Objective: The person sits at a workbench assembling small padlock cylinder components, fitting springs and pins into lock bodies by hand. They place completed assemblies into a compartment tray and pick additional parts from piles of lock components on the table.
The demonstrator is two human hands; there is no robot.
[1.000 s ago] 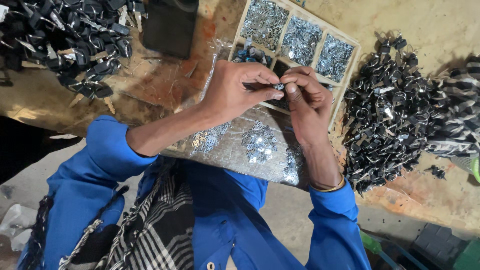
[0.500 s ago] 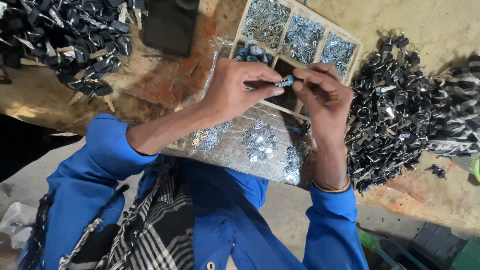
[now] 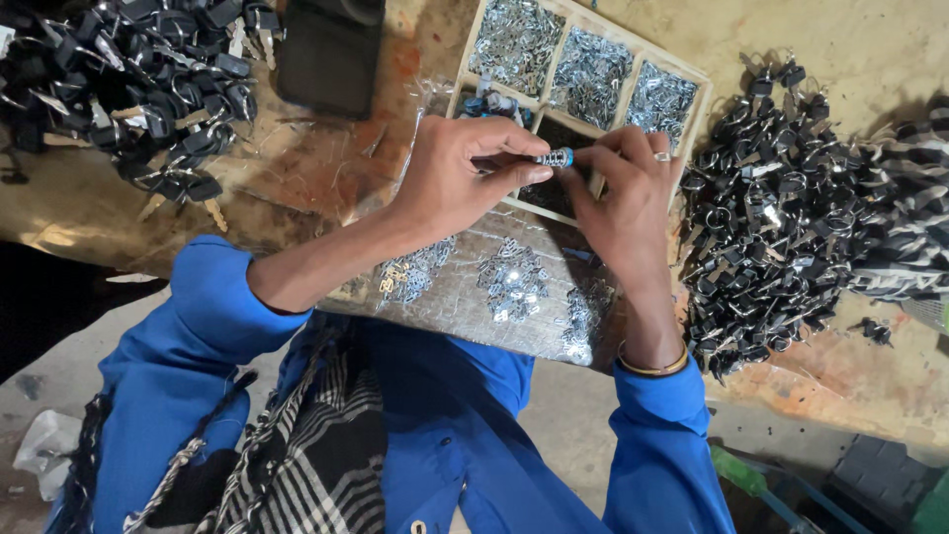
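Blue-tipped metal part (image 3: pixel 557 157) pinched between my left hand (image 3: pixel 460 176) and right hand (image 3: pixel 621 193) fingertips, above the tray (image 3: pixel 704 81).

A: What is the work laid out on?
B: A worn, tan surface (image 3: pixel 870 40) with rusty orange stains, evenly lit.
A: And underneath?
B: A grey concrete floor (image 3: pixel 573 420), with a green bar (image 3: pixel 751 480) lying at lower right.

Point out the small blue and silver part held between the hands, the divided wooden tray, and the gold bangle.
Small blue and silver part (image 3: pixel 557 157), head view, on its middle.
Divided wooden tray (image 3: pixel 705 91), head view, on its right rim.
Gold bangle (image 3: pixel 649 369), head view, on the band's lower curve.
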